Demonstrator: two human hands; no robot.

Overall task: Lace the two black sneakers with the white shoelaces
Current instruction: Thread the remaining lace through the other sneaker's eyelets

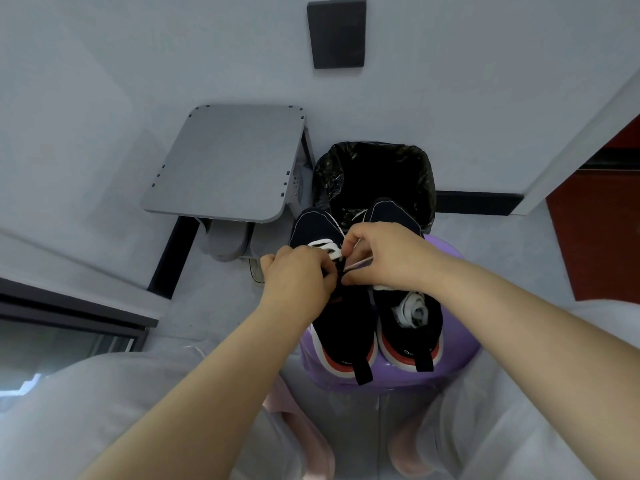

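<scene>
Right hand [384, 254] pinches a loose lace [358, 264] strand between thumb and forefinger. Left hand [298, 275] is fingertip to fingertip with it, fingers curled onto the left sneaker [341, 317] at the eyelets; can't tell what they hold. Laced crossings sit just beyond the pinch, toward the toe. Right sneaker [398, 216] lies just right of the pinch, partly under the right hand, with a bundled second lace [412, 310] inside it. Both sneakers are on a purple stool [460, 355]. A black-lined bin [374, 174] stands beyond the toes.
</scene>
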